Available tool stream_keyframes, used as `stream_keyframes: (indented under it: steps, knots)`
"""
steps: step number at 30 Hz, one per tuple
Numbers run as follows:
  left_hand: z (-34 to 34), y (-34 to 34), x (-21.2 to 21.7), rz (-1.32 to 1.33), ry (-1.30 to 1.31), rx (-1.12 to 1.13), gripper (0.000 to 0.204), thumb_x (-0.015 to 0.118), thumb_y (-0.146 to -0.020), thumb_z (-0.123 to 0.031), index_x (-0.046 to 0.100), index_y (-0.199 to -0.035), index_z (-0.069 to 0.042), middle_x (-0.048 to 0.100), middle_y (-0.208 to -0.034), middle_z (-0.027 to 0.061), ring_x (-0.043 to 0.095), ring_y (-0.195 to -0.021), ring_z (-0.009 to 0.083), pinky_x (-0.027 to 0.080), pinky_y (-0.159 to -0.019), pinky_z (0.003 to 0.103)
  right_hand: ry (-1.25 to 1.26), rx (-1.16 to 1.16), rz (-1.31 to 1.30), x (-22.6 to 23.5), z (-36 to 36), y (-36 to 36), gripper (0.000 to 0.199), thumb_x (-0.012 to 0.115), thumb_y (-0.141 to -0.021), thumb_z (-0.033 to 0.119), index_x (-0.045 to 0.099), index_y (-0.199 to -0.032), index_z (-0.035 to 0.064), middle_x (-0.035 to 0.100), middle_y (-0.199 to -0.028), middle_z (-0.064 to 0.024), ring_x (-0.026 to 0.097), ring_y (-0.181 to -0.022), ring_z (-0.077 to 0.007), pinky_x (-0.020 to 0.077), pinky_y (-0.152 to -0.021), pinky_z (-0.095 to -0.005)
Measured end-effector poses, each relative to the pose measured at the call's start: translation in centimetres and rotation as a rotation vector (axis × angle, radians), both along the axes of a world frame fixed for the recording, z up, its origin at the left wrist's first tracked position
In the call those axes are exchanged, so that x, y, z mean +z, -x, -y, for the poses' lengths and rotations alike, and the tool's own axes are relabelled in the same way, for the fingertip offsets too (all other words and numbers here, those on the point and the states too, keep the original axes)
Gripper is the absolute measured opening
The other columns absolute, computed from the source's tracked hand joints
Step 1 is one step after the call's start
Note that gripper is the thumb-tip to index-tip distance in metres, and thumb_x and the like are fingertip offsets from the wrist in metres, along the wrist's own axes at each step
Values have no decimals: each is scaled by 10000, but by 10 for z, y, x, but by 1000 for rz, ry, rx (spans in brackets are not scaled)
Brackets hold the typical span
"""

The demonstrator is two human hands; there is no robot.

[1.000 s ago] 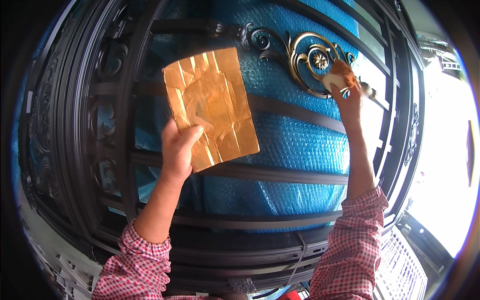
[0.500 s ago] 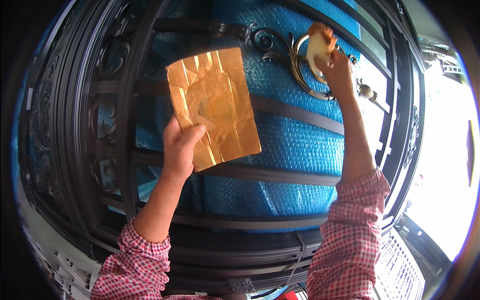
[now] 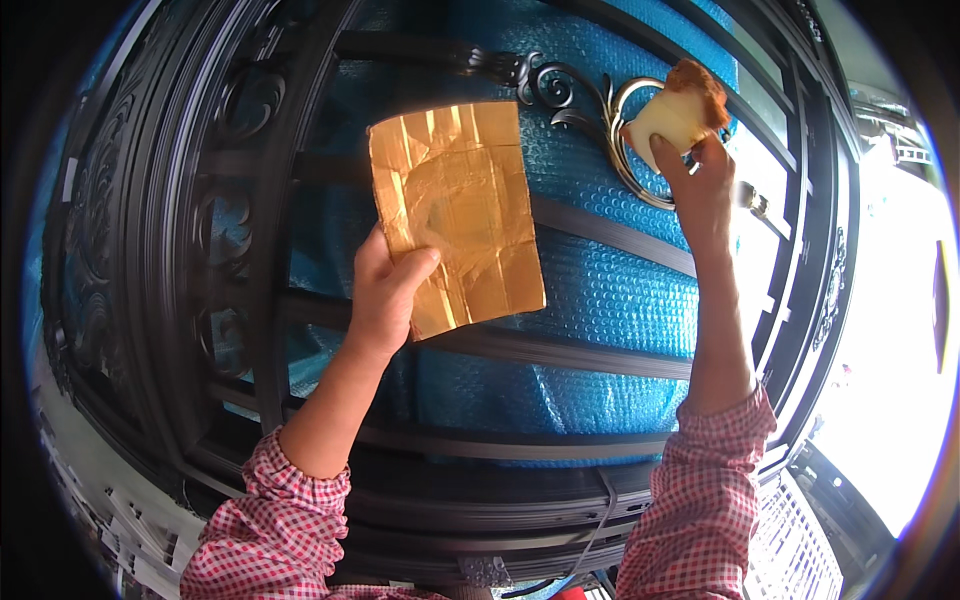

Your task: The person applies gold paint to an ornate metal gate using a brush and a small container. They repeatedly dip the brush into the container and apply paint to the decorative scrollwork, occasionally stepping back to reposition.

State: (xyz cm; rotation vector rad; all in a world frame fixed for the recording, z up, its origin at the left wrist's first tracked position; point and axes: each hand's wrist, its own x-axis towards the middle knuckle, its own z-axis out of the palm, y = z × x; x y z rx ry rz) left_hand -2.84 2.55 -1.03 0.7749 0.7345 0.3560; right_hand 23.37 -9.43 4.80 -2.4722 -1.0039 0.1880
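Observation:
My left hand [image 3: 388, 285] grips a gold, foil-like sheet [image 3: 475, 215] by its lower left edge, thumb on top. The sheet is stiff, creased and roughly rectangular. A pale, sponge-like pad [image 3: 672, 120] with a brown-orange stained end is pinched in my right hand [image 3: 703, 180]. The pad is over a metal scroll ornament [image 3: 622, 150] on a black gate [image 3: 610, 235]; I cannot tell if it touches. Part of the ornament's ring shows a dull gold tone, while the scrolls to its left look darker.
Blue bubble wrap [image 3: 600, 300] lies behind the gate's bars. Black carved panels [image 3: 105, 200] stand at the left. A white slatted crate [image 3: 795, 540] is at the lower right, and a thin cable [image 3: 603, 515] hangs over the near frame.
The view has shifted a little, so the gate and gold sheet appear farther right. My right hand has turned and lowered slightly, showing more of the pad. Both hands keep their hold.

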Motion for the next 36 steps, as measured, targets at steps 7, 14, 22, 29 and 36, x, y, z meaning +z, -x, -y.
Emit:
stream_keyframes:
  steps: [7, 14, 22, 29, 36]
  knots:
    - [1, -2, 4, 20, -20, -2, 353, 497, -780, -30, 445, -1125, 23, 543, -992, 58, 513, -867, 91, 427, -783, 253, -100, 292, -82, 4, -34, 96, 279, 710, -659, 179, 580, -871, 52, 563, -831, -49, 544, -833, -205, 402, -759, -349]
    - [2, -4, 3, 1, -99, -18, 329, 488, -776, -24, 466, -1099, 32, 553, -969, 58, 510, -854, 86, 419, -766, 238, -16, 402, 0, -5, -27, 108, 257, 704, -623, 159, 532, -780, 50, 519, -768, -67, 528, -745, -226, 387, -697, -352]
    - [2, -4, 1, -33, -146, 5, 310, 497, -776, -44, 482, -1075, 33, 555, -955, 52, 504, -844, 83, 418, -758, 240, -78, 427, 22, -7, -30, 117, 290, 690, -594, 125, 562, -849, 75, 540, -786, -52, 538, -767, -226, 402, -693, -342]
    - [1, -3, 4, -31, -59, 36, 307, 505, -773, -43, 475, -1070, 26, 554, -940, 57, 511, -808, 86, 426, -731, 238, -145, -175, 82, -21, 17, -25, 371, 623, -782, 285, 571, -952, -40, 629, -809, -130, 608, -727, -186, 466, -639, -298]
    - [-1, -1, 3, -35, -74, 34, 314, 506, -772, -44, 469, -1075, 30, 553, -942, 60, 512, -820, 86, 429, -737, 243, 205, -134, 41, -42, 11, -52, 336, 636, -733, 301, 611, -941, 39, 626, -789, -121, 605, -721, -208, 458, -681, -325]
